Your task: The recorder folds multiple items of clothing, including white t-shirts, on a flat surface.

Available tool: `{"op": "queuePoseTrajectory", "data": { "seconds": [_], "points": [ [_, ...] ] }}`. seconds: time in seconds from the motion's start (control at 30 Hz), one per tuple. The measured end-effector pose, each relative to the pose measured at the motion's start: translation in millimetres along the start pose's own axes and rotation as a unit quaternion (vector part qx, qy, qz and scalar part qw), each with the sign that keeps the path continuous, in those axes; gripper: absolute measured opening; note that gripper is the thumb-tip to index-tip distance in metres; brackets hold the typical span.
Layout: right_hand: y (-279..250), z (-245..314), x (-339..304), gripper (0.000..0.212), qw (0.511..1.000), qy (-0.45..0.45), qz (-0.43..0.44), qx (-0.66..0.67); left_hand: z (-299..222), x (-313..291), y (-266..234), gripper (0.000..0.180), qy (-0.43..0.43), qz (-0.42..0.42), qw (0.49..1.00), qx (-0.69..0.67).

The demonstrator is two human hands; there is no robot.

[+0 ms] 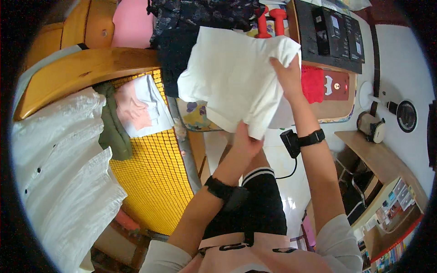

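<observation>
A white garment (232,73), partly folded, is spread out in front of me over dark clothes and a patterned surface. My left hand (247,142) pinches its near bottom corner, with the fingertips partly hidden by the cloth. At the right far corner, my right hand (287,75) is closed on the garment's edge, thumb on top and fingers underneath. Between the two hands the right side hangs in a loose fold. Its exact kind of clothing cannot be made out.
To the left, a folded pink and white garment (141,107), an olive garment (113,127) and a white buttoned shirt (59,177) lie on a yellow mat (150,182). Red dumbbells (276,20), black boxes (337,34) and a red cloth (312,84) stand beyond. A desk (387,159) is right.
</observation>
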State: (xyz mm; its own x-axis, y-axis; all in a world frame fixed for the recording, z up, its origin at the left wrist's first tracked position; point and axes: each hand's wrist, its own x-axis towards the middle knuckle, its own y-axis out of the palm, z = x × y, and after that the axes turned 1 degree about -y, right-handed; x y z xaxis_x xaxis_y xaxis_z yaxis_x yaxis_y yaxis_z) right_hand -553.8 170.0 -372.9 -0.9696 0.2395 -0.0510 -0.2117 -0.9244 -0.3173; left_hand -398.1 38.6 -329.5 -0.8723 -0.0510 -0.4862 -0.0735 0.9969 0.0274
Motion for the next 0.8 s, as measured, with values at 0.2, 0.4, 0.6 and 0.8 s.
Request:
{"op": "queuePoseTrajectory", "data": {
  "seconds": [0.2,0.4,0.6,0.8],
  "points": [
    [116.9,36.0,3.8,0.062,0.992,-0.051,0.068,-0.094,50.6,45.8,-110.0,0.03,-0.18,-0.138,0.763,-0.605],
    [159.8,28.9,-9.8,0.046,0.979,0.018,0.204,-0.003,-1.6,79.5,-166.2,0.036,-0.255,-0.244,0.747,-0.564],
    [112.7,-16.5,-1.4,0.044,0.991,0.057,0.022,-0.115,-15.6,91.9,-162.5,0.032,-0.053,-0.334,0.939,-0.057],
    [110.5,-8.5,-7.8,0.063,0.959,0.181,0.003,-0.22,-60.7,156.0,-159.4,0.027,0.321,-0.267,0.783,0.461]
  ]
}}
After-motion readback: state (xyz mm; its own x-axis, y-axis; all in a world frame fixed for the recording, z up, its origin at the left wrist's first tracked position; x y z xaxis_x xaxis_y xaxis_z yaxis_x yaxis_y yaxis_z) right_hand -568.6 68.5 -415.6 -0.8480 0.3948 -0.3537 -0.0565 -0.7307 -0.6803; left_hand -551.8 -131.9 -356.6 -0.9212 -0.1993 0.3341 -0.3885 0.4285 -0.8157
